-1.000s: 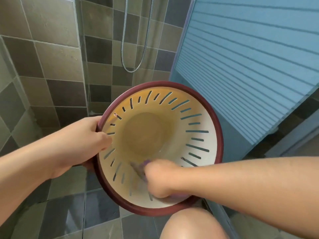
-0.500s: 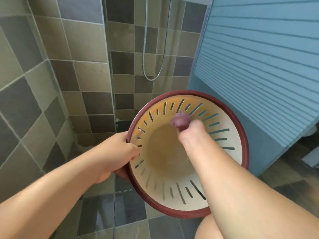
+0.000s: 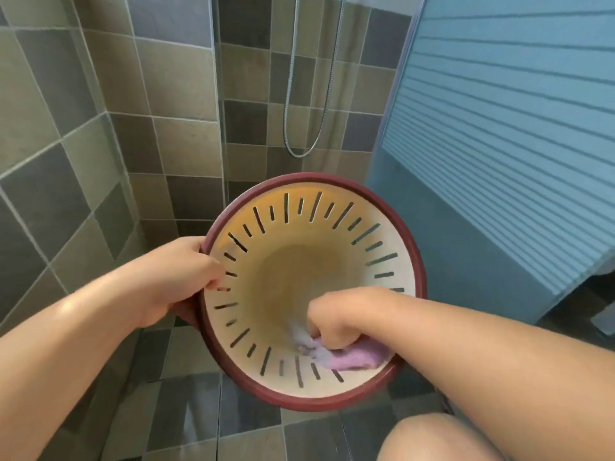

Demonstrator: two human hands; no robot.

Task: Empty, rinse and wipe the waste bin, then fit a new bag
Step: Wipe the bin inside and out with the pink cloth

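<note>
The waste bin (image 3: 332, 207) is a round cream bin with a dark red rim and slits in its wall, tilted so its mouth faces me. My left hand (image 3: 186, 277) grips the rim on the left side, thumb inside. My right hand (image 3: 336, 322) is inside the bin at its lower wall, closed on a purple cloth (image 3: 349, 357) pressed against the plastic. The bin's bottom looks yellowish and holds no rubbish.
A shower hose (image 3: 293, 134) hangs on the tiled wall behind the bin. A blue slatted door (image 3: 499, 134) stands to the right. Grey floor tiles (image 3: 186, 420) lie below, and my knee (image 3: 432, 440) shows at the bottom right.
My right hand with the cloth swept from the bin's upper inner wall down to the lower wall. The left hand keeps its grip on the rim. The view shifted slightly.
</note>
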